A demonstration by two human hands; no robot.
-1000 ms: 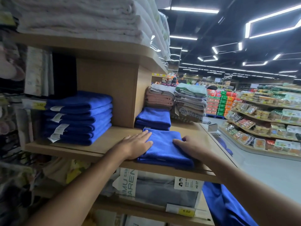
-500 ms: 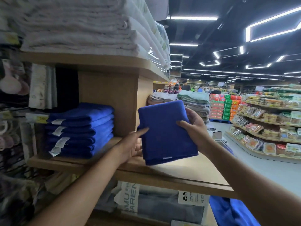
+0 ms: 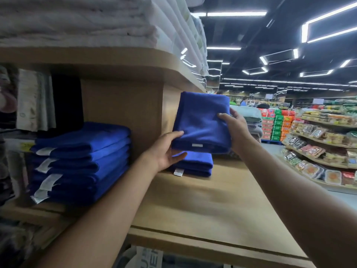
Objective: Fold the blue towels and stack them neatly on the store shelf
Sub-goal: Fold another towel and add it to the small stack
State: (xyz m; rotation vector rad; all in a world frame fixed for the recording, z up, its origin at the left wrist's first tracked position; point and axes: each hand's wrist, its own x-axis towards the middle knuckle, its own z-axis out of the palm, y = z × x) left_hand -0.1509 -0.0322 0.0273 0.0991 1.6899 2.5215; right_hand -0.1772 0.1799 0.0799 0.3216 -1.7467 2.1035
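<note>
Between my fingers, the folded blue towel (image 3: 201, 120) reads as soft, matt cloth with a fine short nap. It dimples slightly under the thumbs of my left hand (image 3: 166, 149) and right hand (image 3: 233, 124). Just below my left fingers, the small blue stack (image 3: 195, 164) shows the same plush cloth, with a pale flat tag (image 3: 178, 172). The shelf (image 3: 202, 206) beneath is light wood-look board, smooth with a dull sheen. Above my fingers, the white towels (image 3: 77, 20) look coarser. Right of my right fingers, food packs (image 3: 313, 169) gleam in glossy plastic.
</note>
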